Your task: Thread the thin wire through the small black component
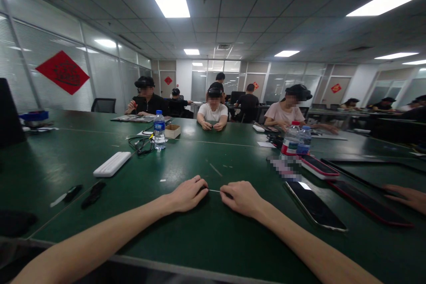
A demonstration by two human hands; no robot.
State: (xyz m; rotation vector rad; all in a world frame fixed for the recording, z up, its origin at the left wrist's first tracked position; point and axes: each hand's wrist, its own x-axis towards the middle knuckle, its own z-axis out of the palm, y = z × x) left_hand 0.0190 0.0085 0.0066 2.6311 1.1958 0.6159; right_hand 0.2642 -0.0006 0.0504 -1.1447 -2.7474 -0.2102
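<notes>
Progress: handling under way, by the look of it — no finished result shows, and what remains cannot be told | Grip: left hand [189,193] and right hand [242,197] each closed, pinching opposite ends of thin pale piece [214,191] | Place: between them, low over table [193,159], contact unclear | Axis: left-to-right, nearly level — leading end unclear

Bare forearms [123,228]; left hand [187,194] wears thin ring [195,178] (detail too small to tell).

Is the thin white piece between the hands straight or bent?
Straight where visible: the thin white piece runs in one line from left hand to right hand.
</notes>
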